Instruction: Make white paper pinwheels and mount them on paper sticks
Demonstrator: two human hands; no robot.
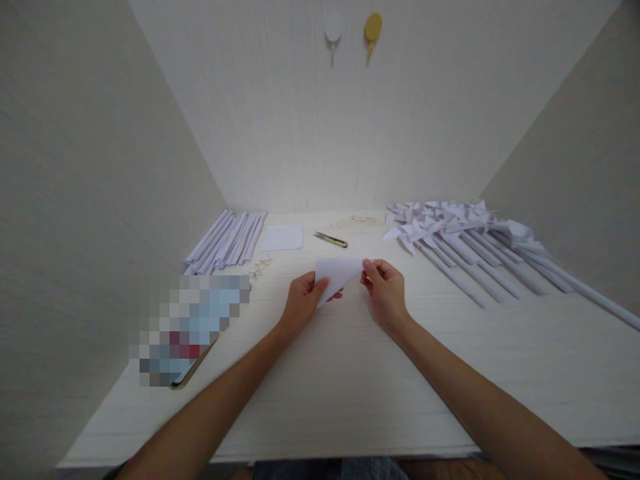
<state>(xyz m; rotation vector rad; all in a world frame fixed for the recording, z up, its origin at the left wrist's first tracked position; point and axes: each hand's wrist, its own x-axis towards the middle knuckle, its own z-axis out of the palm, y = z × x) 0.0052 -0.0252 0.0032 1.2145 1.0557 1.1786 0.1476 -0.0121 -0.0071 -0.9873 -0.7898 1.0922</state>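
Observation:
A small white sheet of paper [337,272], folded to a triangle-like shape, is held above the table between both hands. My left hand [306,298] grips its left side, thumb on top and fingers beneath. At the right corner, my right hand [386,287] pinches the paper between thumb and fingers. Just beyond the hands lie thread snips [331,239] with pointed blades. Left of the snips is a flat stack of white paper squares [283,237]. Small pale bits [260,265] lie in front of that stack.
Rolled white paper sticks [227,240] lie at the back left. Paper pinwheels on sticks [450,230] are piled at the back right. A pixelated flat device [200,333] rests at the left. Walls enclose the table [350,400]; two hooks [373,28] hang on the back wall.

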